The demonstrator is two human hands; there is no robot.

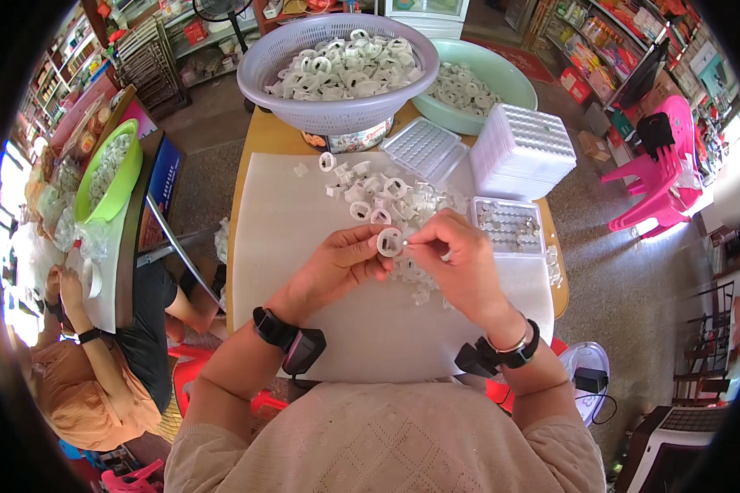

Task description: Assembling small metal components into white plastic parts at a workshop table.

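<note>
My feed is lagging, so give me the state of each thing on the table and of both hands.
left hand: pinching a white ring
white ring: held upright between both hands
right hand: fingertips on the ring
loose pile of white parts: scattered on the white mat
lavender basket: heaped with white parts
green basin: partly filled
small grid tray: partly loaded
stack of trays: stacked, closed

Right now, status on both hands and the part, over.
Left hand pinching a white plastic ring. Right hand at the ring's edge, fingertips closed on something too small to tell. Loose ring pile just behind; nothing blocking.
</note>
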